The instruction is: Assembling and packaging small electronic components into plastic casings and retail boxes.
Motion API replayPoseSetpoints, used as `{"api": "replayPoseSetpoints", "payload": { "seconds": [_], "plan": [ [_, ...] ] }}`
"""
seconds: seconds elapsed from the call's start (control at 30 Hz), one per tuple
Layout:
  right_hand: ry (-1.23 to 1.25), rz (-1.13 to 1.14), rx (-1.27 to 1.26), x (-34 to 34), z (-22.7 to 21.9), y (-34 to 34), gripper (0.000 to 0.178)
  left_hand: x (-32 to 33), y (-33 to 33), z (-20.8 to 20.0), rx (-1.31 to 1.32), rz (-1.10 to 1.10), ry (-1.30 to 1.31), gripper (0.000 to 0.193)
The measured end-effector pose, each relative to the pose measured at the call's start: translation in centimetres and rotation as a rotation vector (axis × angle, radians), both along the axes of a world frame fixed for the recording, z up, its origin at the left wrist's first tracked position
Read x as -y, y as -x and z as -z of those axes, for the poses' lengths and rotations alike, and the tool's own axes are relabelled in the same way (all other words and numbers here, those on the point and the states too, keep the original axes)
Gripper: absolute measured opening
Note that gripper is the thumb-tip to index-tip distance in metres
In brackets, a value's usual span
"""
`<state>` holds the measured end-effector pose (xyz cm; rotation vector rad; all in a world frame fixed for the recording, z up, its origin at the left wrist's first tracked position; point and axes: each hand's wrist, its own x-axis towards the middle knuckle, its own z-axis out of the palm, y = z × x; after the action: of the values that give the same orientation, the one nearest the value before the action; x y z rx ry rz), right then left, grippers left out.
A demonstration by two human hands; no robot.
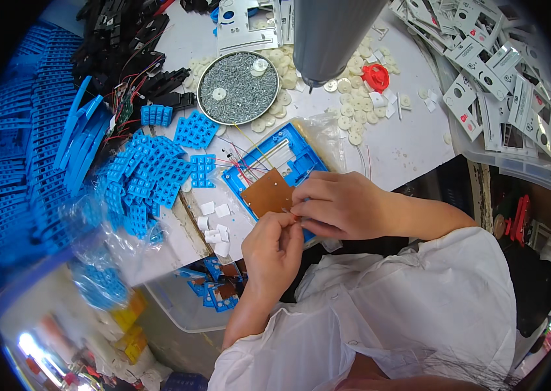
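Grey cylindrical tool (335, 39) nearest; left hand (270, 249), right hand (341, 207) pinched closed, contents unclear. Blue housing (301, 148) likely light, stiff; grip sides.

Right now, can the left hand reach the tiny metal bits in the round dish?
Probably yes: the round dish is uncovered, with only the blue plastic casing, brown board and thin wires between it and the left hand.

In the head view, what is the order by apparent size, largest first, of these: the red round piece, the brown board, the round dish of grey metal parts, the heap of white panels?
1. Heap of white panels
2. Round dish
3. Brown board, judged by its visible part
4. Red round piece
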<state>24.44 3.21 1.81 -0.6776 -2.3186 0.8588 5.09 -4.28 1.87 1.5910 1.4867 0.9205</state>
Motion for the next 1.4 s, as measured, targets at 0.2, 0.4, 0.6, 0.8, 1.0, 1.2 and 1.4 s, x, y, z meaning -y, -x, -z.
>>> {"api": "replayPoseSetpoints", "payload": {
  "seconds": [0.2,0.4,0.6,0.8,1.0,1.2,1.4],
  "plan": [
    [-0.083,0.086,-0.02,0.4,-0.3,-0.2,0.017,-0.5,0.0,-0.6,0.012,0.011,0.057,0.008],
    [0.044,0.093,-0.162,0.1,0.6,-0.2,0.014,-1.1,-0.6,-1.7,0.367,-0.09,0.283,0.019],
    [0.105,0.037,-0.169,-0.1,1.0,-0.4,0.01,-2.1,0.4,-0.7,0.506,-0.006,0.433,0.037],
    [0.124,0.066,-0.156,0.0,1.2,-0.5,0.012,-1.9,1.2,-0.3,0.428,0.031,0.426,0.035],
    [0.046,0.06,-0.126,0.5,1.3,0.4,0.013,-2.2,1.2,-0.6,0.557,-0.009,0.522,0.028],
    [0.073,0.102,-0.103,0.5,1.2,0.2,0.009,-1.9,2.4,-1.2,0.357,0.07,0.473,0.024],
    [0.054,0.07,-0.095,0.7,1.4,0.1,0.013,-1.2,2.9,-0.8,0.018,0.156,0.099,0.023]
  ]
}}
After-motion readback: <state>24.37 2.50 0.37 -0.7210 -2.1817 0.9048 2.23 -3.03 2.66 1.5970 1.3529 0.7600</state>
